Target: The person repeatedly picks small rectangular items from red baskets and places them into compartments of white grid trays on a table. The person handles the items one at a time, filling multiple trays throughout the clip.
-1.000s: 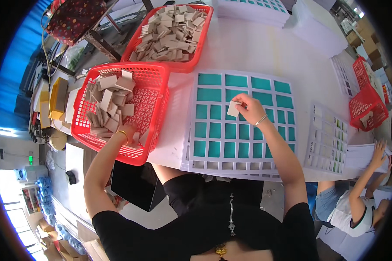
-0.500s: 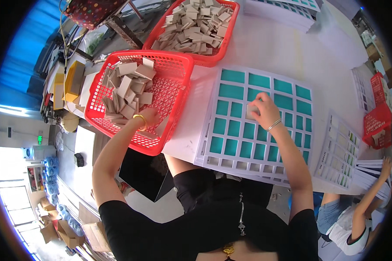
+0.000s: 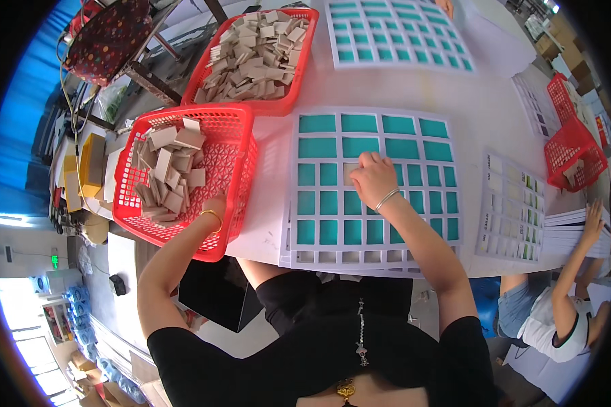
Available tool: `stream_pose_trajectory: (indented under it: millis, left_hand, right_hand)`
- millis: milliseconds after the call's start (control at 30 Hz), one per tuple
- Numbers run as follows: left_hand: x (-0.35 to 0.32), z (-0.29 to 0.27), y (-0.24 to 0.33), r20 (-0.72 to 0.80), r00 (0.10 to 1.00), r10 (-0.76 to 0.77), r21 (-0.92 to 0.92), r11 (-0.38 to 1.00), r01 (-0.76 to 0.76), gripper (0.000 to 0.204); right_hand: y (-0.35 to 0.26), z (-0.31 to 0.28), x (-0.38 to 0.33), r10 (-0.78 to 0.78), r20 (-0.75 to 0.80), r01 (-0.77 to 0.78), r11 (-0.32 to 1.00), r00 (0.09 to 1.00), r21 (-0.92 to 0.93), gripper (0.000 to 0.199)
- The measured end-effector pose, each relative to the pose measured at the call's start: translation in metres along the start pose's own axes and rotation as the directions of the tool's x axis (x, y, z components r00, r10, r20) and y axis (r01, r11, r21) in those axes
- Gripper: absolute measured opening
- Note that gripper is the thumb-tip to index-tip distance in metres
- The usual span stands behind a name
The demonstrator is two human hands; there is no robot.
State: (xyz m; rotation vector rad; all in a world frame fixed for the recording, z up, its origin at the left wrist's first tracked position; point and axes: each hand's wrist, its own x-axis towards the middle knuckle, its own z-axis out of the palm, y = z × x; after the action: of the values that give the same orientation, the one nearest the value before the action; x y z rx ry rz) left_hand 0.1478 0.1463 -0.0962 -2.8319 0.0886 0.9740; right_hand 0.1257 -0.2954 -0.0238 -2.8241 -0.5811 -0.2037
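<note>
My right hand (image 3: 375, 179) is closed at the fingertips on a beige tile (image 3: 350, 173), which lies in or just over one cell of a white grid board (image 3: 288, 203) with teal cell bottoms. The board rests on others, their edges showing beneath it. My left hand (image 3: 214, 205) is inside the near red basket (image 3: 241, 183), close to its right wall. Its fingers curl in and are mostly hidden, so anything in them cannot be made out. Loose beige tiles (image 3: 173, 163) are heaped on that basket's left side.
A second red basket (image 3: 305, 54) full of tiles stands behind. Another teal grid board (image 3: 400, 34) lies at the far side, near another person's fingers (image 3: 445, 7). To the right are a printed sheet (image 3: 510, 203), red baskets (image 3: 577, 152) and a co-worker's hand (image 3: 593, 220) on stacked white boards.
The whole view has shifted, bringing more of the far board and someone's fingers into sight. My right hand stays at the same cell; my left stays in the near basket.
</note>
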Motion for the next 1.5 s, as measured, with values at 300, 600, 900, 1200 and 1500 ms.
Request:
stream_pose_trajectory:
  millis: [300, 600, 900, 1200, 1500]
  left_hand:
    - [-0.046, -0.104, -0.01, -0.544, 0.815, -0.199, -0.837, 0.064, -0.543, 0.067]
    - [-0.131, -0.147, 0.135, -0.83, 0.475, 0.291, -0.534, -0.169, -0.829, 0.081]
    - [-0.04, -0.13, 0.216, -0.777, 0.544, 0.318, -0.487, 0.244, -0.839, 0.06]
    - [0.047, -0.18, 0.306, -0.772, 0.496, 0.398, -0.17, 0.621, -0.765, 0.054]
    - [0.069, -0.188, 0.338, -0.602, 0.58, 0.548, -0.1, 0.669, -0.736, 0.062]
  right_hand:
    - [0.001, -0.003, -0.005, 0.037, 0.107, -0.036, 0.999, 0.994, -0.007, 0.012]
    - [-0.074, -0.051, 0.01, 0.048, 0.189, -0.182, -0.13, 0.981, 0.975, 0.032]
    - [0.044, -0.061, -0.022, 0.626, 0.018, -0.007, -0.02, 0.78, 1.0, 0.028]
    - [0.101, -0.059, -0.074, 0.705, 0.001, -0.075, 0.074, 0.709, 0.994, 0.028]
    - [0.116, -0.051, -0.083, 0.702, 0.025, -0.1, 0.067, 0.712, 0.993, 0.029]
